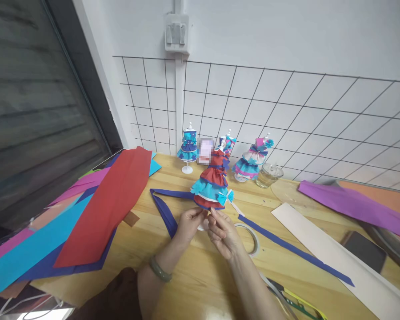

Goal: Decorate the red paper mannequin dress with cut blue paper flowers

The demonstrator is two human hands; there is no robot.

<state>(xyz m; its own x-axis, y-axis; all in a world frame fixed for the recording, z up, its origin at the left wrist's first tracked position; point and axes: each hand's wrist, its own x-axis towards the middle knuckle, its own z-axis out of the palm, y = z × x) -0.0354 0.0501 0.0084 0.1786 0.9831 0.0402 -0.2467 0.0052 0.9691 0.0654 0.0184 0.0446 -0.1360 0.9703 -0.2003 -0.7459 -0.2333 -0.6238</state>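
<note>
A small dress (213,178) of red and turquoise tiered ruffles, seemingly crepe paper, stands on a white mini mannequin in front of me. My left hand (190,223) pinches its lower hem with thumb and fingertips. Close beside it, my right hand (222,232) pinches the same hem with thumb and index finger, the other fingers curled. Dark blue trim edges that hem. A turquoise-and-white bow (226,197) sits at the skirt's right. Part of the mannequin's white base (202,226) shows between my hands. A folded dark blue strip (163,209) lies left of the skirt.
Behind stand a blue dress (187,146) and a pink-and-blue dress (253,160) on mannequins, beside a glass jar (269,175). Coloured sheets (110,200) pile up left. Rightward lie a tape roll (256,240), a blue strip (293,251), a white sheet (336,258) and a phone-like dark slab (366,251).
</note>
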